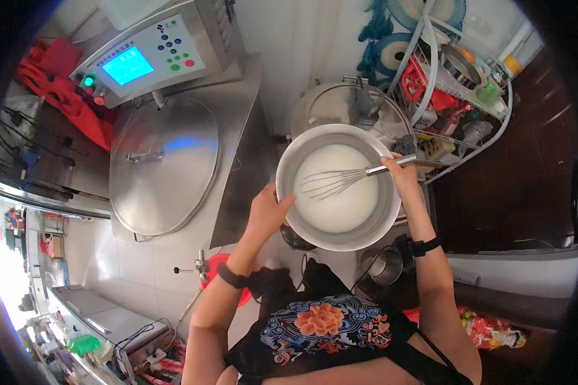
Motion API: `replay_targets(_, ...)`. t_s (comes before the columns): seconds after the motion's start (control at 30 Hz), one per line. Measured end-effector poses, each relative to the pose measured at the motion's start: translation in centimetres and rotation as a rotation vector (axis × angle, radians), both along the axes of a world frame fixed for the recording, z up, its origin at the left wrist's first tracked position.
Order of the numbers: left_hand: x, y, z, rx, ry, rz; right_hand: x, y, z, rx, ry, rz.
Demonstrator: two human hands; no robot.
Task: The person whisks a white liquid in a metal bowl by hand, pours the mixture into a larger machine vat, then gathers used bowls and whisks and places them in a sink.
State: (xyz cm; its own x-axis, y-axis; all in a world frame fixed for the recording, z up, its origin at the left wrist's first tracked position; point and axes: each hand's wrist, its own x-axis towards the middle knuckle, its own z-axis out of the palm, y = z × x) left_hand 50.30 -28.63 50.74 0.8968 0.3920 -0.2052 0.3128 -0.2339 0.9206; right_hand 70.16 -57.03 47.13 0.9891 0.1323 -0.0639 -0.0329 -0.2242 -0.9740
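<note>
A wide metal basin (293, 226) holding white liquid is held up in front of my body. My left hand (268, 208) grips its rim at the lower left, thumb over the edge. At the right rim, my right hand (400, 174) holds the basin and pins the handle of a wire balloon whisk (334, 180) against it. The whisk's wires reach over the white liquid; whether their tips touch it I cannot tell. The fingers under the rim are hidden on both sides.
On the left stands a steel machine with a lit control panel (139, 67) and a closed round lid (166, 168). Behind the basin is a lidded steel vessel (337, 103). A wire shelf rack (462, 110) stands at right, a metal pot (386, 267) lower right, a red bucket (219, 264) below left.
</note>
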Motion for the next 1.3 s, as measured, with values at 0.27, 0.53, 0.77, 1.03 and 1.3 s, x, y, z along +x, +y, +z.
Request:
replay_targets(0.27, 4.1, 3.1, -0.8, 0.235, 0.055, -0.032, 1.9, 0.9, -1.8, -0.060, 0.206, -0.095)
replay_targets(0.53, 0.5, 5.0, -0.1, 0.232, 0.087, 0.052, -2.4, 4.0, 1.2, -0.185, 0.183, -0.179)
replay_targets(0.77, -6.5, 4.7, 3.4, 0.138, 0.114, 0.281, -5.0, 6.8, 4.5, -0.088, 0.130, 0.151)
replay_targets(1.03, -15.1, 3.9, 11.0, 0.037, 0.018, 0.676, -9.3, 14.2, 11.5, 0.131, 0.150, 0.513)
replay_targets(1.3, -24.4, 6.7, 12.6, 0.036, -0.055, 0.839, -15.1, 20.4, 13.8, 0.367, 0.238, 0.857)
